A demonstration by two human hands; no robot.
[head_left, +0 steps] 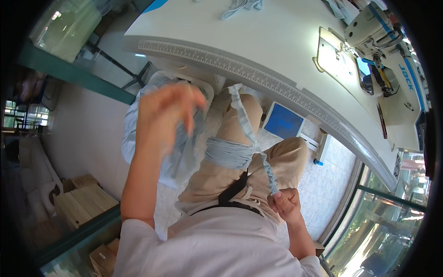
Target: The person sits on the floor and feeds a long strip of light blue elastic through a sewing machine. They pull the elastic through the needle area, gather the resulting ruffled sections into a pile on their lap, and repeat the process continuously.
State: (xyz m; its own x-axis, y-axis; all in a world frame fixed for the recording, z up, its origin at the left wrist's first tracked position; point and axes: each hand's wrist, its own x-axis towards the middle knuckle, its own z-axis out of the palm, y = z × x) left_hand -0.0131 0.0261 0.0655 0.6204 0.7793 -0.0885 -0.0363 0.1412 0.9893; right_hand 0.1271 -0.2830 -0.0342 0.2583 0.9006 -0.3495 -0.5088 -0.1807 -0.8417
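Note:
My right hand (287,203), low in front of my waist, is closed on the end of a gathered light blue fabric strip (266,170). From there the strip runs up over my lap, twists near its middle and lies flatter along my left thigh toward the table edge. Bands of the same pale cloth (228,153) wrap around that thigh. Raised at the left, my left hand (173,104) is smeared by motion, its fingers bent downward. It hovers over a heap of light blue fabric (134,134); whether it holds anything is unclear.
A white sewing table (258,41) with a ruler (217,60) along its front edge spans the far side. The lit sewing machine (397,69) stands at right. Below is a blue pedal-like pad (284,120). Cardboard boxes (87,203) sit at left. Cloth scraps (242,7) lie on the table.

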